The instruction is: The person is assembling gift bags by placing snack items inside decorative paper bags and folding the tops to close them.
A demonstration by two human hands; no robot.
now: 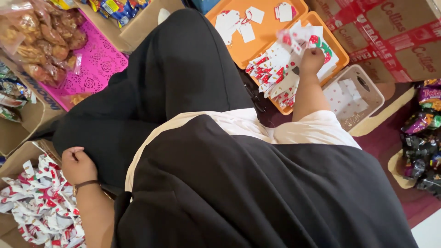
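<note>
My right hand point(313, 58) is closed around some red-and-white paper tags point(275, 69), which lie in a heap in the orange tray point(268, 34) under it. My left hand point(78, 164) is curled into a loose fist and holds nothing; it rests on my knee, just beside a pile of folded printed papers point(43, 202).

Black garment point(257, 193) draped over lap, cream-white trim along edge. Black trousers point(174, 78) below. Cream short sleeve point(317, 131) on right arm. Thin brown strap point(86, 185) round left wrist. Both forearms bare.
</note>
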